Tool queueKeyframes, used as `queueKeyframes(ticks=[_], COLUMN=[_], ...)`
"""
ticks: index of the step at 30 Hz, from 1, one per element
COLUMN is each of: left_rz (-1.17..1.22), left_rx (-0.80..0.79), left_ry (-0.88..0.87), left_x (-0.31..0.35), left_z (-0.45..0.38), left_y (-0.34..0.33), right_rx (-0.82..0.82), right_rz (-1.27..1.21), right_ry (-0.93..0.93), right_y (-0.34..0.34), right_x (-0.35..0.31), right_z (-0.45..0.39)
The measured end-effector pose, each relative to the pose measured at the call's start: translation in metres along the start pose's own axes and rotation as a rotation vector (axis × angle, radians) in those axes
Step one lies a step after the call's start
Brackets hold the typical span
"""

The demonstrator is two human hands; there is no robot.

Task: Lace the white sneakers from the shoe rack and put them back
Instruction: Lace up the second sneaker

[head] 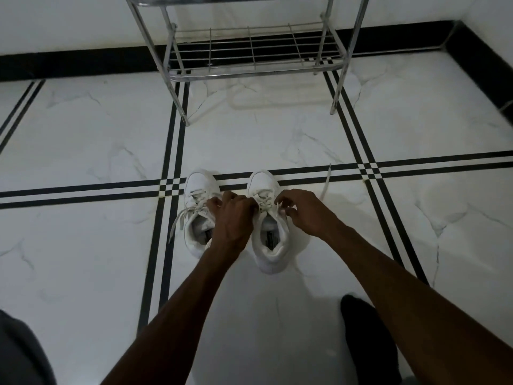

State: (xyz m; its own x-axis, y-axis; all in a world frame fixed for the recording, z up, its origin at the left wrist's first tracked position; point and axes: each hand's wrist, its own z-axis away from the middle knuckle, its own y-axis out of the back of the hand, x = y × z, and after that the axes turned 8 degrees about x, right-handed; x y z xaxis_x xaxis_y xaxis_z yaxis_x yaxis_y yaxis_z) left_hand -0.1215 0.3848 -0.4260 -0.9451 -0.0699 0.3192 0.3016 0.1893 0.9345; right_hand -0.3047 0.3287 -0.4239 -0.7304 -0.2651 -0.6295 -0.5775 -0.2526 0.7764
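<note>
Two white sneakers stand side by side on the floor, toes pointing away from me. The left sneaker [197, 215] has loose laces trailing off its left side. The right sneaker [268, 232] sits between my hands. My left hand [233, 218] lies between the shoes, fingers pinched at the right sneaker's laces on its left side. My right hand [302, 212] pinches the lace at the shoe's right eyelets. One lace end [326, 180] runs out to the right across the floor. The metal shoe rack [249, 73] stands behind the shoes with nothing on its lower shelf.
White marble floor tiles with black inlay stripes [172, 151] surround the shoes. A black skirting [83, 63] runs along the white wall. My dark-socked foot [366, 337] is at the lower right and grey clothing [19, 354] at the lower left.
</note>
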Motion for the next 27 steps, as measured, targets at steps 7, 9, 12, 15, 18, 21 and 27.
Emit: queueKeyframes(ticks=[7,9,12,15,18,21,27], left_rz=[-0.187,-0.23,-0.264,-0.186,-0.043,0.002,-0.174], left_rx=[0.06,0.089,0.018,-0.074,-0.098,-0.063,0.035], left_ry=[-0.148,-0.203,-0.163,-0.081,0.008,0.024,-0.109], left_x=[-0.016,-0.022,-0.023,-0.016,-0.003,0.004,-0.008], left_z=[0.004,0.006,0.007,0.006,0.003,0.003,0.005], left_y=[-0.011,-0.01,-0.003,-0.003,-0.005,-0.005,-0.008], right_rx=[0.021,0.053,0.025,-0.016,-0.002,0.021,0.139], right_rz=[0.271,0.396,0.397,0.189,-0.103,-0.199,0.068], right_ry=[0.002,0.046,0.051,-0.054,-0.187,-0.211,-0.057], right_y=[0.005,0.003,-0.003,-0.004,-0.005,-0.008,-0.011], right_x=[0.008,0.01,0.007,0.011,0.012,0.011,0.01], right_z=[0.005,0.01,0.009,0.004,0.003,0.004,0.004])
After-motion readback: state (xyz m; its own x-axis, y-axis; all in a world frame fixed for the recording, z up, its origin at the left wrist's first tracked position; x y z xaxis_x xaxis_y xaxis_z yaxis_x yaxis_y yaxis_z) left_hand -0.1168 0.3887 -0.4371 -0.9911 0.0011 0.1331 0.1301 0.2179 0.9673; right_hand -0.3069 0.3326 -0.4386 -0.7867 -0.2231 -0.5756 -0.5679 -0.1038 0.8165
